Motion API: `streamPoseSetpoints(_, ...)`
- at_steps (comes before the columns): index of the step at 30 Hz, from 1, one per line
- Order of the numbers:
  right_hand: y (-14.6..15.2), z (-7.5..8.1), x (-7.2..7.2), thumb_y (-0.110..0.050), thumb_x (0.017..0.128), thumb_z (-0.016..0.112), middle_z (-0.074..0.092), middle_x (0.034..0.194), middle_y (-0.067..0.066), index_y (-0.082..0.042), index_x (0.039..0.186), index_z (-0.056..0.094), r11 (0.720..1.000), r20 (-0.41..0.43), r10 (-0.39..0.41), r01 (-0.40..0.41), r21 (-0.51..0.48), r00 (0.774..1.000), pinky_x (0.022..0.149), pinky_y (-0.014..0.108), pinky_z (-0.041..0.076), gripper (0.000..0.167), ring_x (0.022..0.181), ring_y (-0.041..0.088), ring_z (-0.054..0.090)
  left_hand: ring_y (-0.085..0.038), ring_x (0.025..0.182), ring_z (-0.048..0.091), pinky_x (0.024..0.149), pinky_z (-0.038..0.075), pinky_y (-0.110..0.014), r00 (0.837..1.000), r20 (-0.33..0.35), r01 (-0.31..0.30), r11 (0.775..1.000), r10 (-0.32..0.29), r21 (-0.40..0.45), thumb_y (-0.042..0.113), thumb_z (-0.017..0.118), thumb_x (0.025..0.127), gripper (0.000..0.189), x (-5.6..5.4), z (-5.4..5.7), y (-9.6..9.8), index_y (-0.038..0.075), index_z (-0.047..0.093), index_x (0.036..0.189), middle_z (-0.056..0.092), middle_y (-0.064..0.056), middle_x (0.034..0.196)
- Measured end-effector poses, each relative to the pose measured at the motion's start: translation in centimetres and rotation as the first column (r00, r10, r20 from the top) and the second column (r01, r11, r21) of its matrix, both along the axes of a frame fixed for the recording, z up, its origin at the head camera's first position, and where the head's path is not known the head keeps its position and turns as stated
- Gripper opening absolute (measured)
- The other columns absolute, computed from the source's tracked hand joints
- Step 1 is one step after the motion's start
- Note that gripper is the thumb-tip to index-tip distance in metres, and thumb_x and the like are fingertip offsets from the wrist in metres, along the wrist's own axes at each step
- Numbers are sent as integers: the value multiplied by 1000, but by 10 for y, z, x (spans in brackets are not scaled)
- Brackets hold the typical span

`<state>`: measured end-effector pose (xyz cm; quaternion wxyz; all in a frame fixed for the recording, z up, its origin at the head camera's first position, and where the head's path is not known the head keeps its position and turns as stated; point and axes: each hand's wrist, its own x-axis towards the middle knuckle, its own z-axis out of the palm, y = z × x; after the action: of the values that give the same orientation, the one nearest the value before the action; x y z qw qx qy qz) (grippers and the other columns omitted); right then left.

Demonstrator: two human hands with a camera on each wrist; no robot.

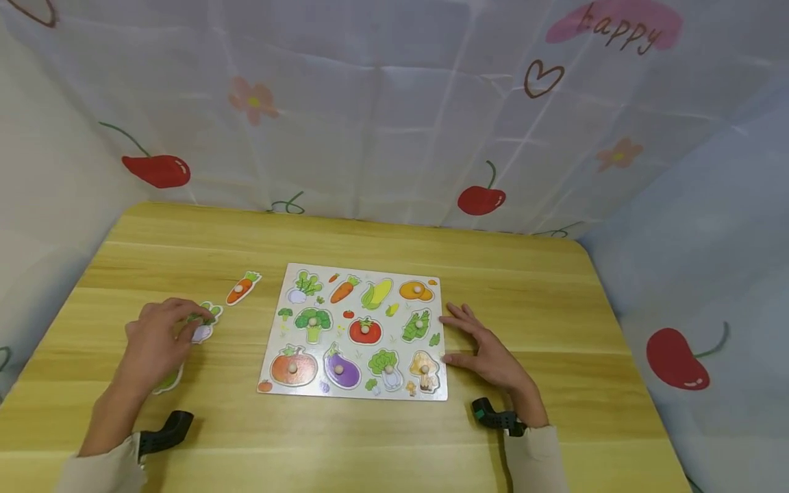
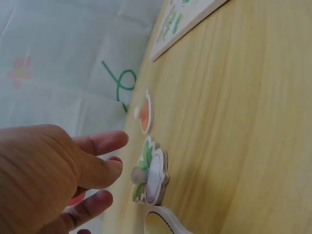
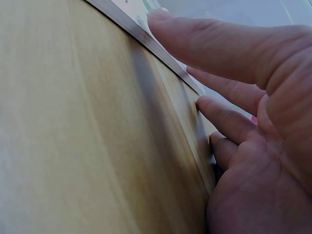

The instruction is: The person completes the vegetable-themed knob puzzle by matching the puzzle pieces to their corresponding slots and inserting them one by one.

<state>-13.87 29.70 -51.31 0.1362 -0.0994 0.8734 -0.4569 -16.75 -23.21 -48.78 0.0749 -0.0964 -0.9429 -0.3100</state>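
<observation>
My left hand (image 1: pixel 157 342) hovers by a turnip piece (image 1: pixel 202 333) with green leaves on the table's left side. In the left wrist view its thumb and fingers stand apart, just short of the round knob on the turnip piece (image 2: pixel 155 178). Past it lies a carrot piece (image 1: pixel 242 289). A yellow-green piece (image 1: pixel 168 382) is mostly hidden under the left hand. My right hand (image 1: pixel 493 356) has its fingers spread at the right edge of the vegetable puzzle board (image 1: pixel 280 335), the thumb on its rim.
Knobbed pieces such as a tomato (image 1: pixel 366 332) and an eggplant (image 1: pixel 342 370) sit in the board. Its turnip, carrot and corn pictures show no knobs. A printed curtain (image 1: pixel 370 137) hangs behind the wooden table (image 1: pixel 530 287).
</observation>
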Motion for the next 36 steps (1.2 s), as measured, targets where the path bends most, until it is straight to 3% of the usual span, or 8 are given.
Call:
streamPoseSetpoints(18,0,-1,-2,-17,84,81,25,166,8,-19,143,55,1000,0,2,-2,-5,1000,118,68,2,64,156,36,-1,-53,98,48,64,25,-50,999,49,-19,999,20,-27,-5,65,89,16,1,-2,-1,2,73,101,63,-32,117)
streamPoseSetpoints(36,-2,0,-1,-15,83,81,25,166,10,-16,143,55,1000,0,-5,5,-20,1000,119,68,1,65,156,37,-2,-53,99,48,64,26,-49,998,55,-18,999,20,-35,-5,65,89,16,-1,-8,0,3,73,101,63,-31,117)
